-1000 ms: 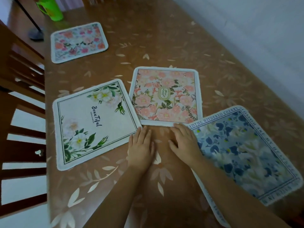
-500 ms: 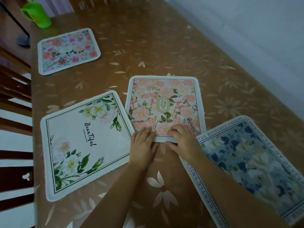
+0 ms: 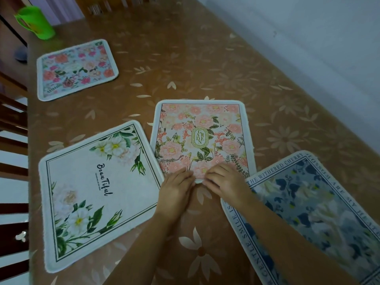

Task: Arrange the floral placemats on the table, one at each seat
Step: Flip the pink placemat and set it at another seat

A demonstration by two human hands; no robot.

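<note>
Four floral placemats lie on the brown flower-patterned table [image 3: 205, 58]. The pink "Garden" placemat [image 3: 203, 128] is in the middle. My left hand [image 3: 174, 192] and my right hand [image 3: 224, 182] meet at its near edge, and their curled fingers pinch that edge. A white "Beautiful" placemat [image 3: 92, 192] lies to the left, almost touching the pink one. A blue cherry-blossom placemat [image 3: 318, 212] lies at the right under my right forearm. A pink-and-blue rose placemat [image 3: 76, 68] sits far left near the table's edge.
A green plastic cup [image 3: 35, 22] stands at the far left corner of the table. Dark wooden chair backs [image 3: 12, 120] line the left side. A pale wall [image 3: 308, 38] runs along the right side of the table.
Both hands moved forward from the bare table onto the near edge of the pink placemat and closed on it. The camera leaned in closer.
</note>
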